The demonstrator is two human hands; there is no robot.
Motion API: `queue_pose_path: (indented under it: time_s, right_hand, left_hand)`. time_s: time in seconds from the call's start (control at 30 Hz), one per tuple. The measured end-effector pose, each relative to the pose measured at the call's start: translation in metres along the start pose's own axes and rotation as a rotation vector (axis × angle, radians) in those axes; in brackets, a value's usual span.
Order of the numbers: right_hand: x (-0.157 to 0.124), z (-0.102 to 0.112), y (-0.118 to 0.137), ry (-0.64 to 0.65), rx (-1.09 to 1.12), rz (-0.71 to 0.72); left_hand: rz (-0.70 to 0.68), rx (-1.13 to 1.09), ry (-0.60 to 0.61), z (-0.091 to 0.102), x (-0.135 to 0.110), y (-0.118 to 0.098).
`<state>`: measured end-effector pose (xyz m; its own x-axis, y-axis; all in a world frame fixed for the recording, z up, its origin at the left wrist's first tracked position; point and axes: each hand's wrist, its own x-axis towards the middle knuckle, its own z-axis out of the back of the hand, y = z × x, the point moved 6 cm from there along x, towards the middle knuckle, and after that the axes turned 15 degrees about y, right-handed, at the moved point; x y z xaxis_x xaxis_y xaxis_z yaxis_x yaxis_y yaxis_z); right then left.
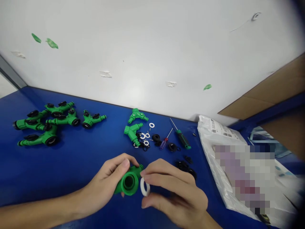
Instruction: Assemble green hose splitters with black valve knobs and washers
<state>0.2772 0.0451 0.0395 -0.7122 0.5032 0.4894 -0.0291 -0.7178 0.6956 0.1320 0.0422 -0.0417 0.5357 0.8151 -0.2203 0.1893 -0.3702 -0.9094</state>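
My left hand (pixel 116 173) is wrapped round a green plastic hose splitter (pixel 133 173), its wide round opening turned up toward me. Just right of that opening, a white ring (pixel 145 187) sits between the thumb and fingers of my right hand (pixel 173 190). Ring and splitter look slightly apart. Beyond my hands lie two more bare green splitter bodies (pixel 132 132), with white rings (pixel 152 125), small screws and black ring parts scattered beside them.
Several green splitters with black valve knobs (pixel 64 118) lie at the left. A purple-handled screwdriver (pixel 164 143), a green-black screwdriver (pixel 183 139) and black caps (pixel 182 166) are on the right. A white plastic bag (pixel 207 140) lies farther right, with a white wall (pixel 143 47) behind the blue table (pixel 95 149).
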Motion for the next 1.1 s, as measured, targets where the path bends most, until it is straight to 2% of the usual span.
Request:
queue_pose_path:
  time_s: [0.1, 0.2, 0.37, 0.5, 0.87, 0.97, 1.1]
  right_hand:
    - [0.004, -0.008, 0.008, 0.036, -0.096, 0.076]
    - [0.004, -0.012, 0.011, 0.045, -0.243, 0.143]
    - [0.000, -0.015, 0.010, 0.070, -0.421, 0.166]
    - [-0.001, -0.015, 0.010, 0.064, -0.438, 0.202]
    - [0.002, -0.018, 0.001, 0.132, -0.481, 0.144]
    - [0.003, -0.019, -0.001, 0.157, -0.458, 0.133]
    - [-0.001, -0.021, -0.002, 0.120, -0.387, 0.142]
  left_hand:
    - [0.099, -0.018, 0.079, -0.010, -0.003, 0.012]
    - [0.184, -0.048, 0.104, -0.011, -0.005, 0.020]
    - [0.184, -0.099, 0.145, -0.011, 0.000, 0.019]
    - [0.206, -0.119, 0.151, -0.011, 0.001, 0.018]
    - [0.238, -0.168, 0.110, -0.009, -0.002, 0.014]
    - [0.242, -0.140, 0.140, -0.009, 0.000, 0.014]
    - [0.258, -0.135, 0.170, -0.010, 0.000, 0.016]
